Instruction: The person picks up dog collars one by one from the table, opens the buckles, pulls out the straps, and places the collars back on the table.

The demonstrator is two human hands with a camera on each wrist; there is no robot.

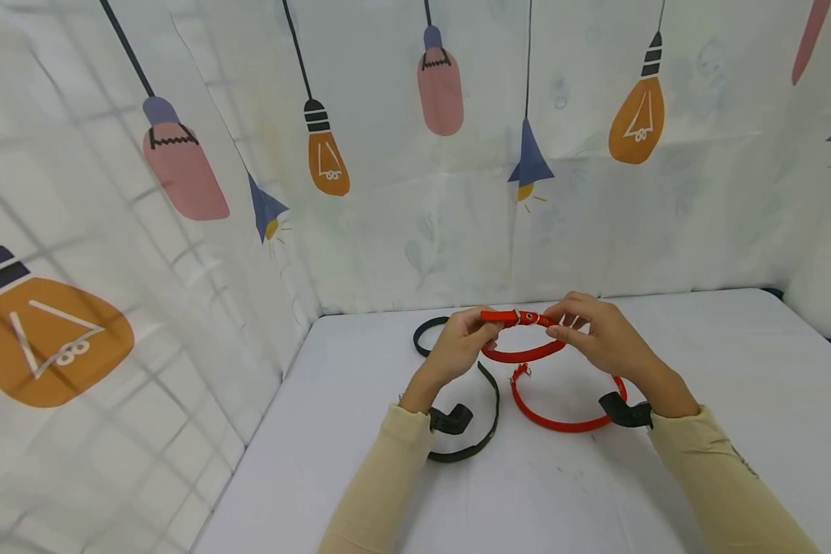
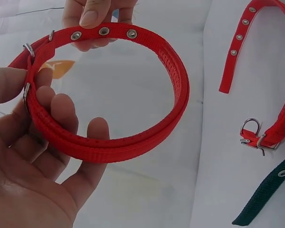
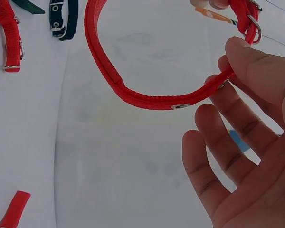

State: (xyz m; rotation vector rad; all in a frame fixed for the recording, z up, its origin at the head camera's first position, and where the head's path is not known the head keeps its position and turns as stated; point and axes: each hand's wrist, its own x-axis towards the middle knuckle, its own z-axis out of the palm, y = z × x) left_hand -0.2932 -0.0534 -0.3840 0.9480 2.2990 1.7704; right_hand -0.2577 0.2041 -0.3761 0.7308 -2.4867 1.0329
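A red collar [image 1: 524, 357], fastened into a loop, is held up above the table between both hands. My left hand [image 1: 459, 344] grips it near the metal buckle [image 2: 29, 51], thumb outside and fingertips inside the loop. My right hand [image 1: 599, 332] pinches the strap between thumb and forefinger, along the part with metal eyelets [image 2: 103, 31]; its other fingers are spread below. Under the hands, a second red collar [image 1: 561, 426] lies unfastened on the table, its eyelet end and buckle end apart.
An open dark green collar [image 1: 457, 457] lies left of the second red one, partly behind the left wrist. Farther back is a dark looped collar [image 1: 417, 338]. The white table [image 1: 305, 462] meets patterned cloth walls [image 1: 402, 246] at the left and back.
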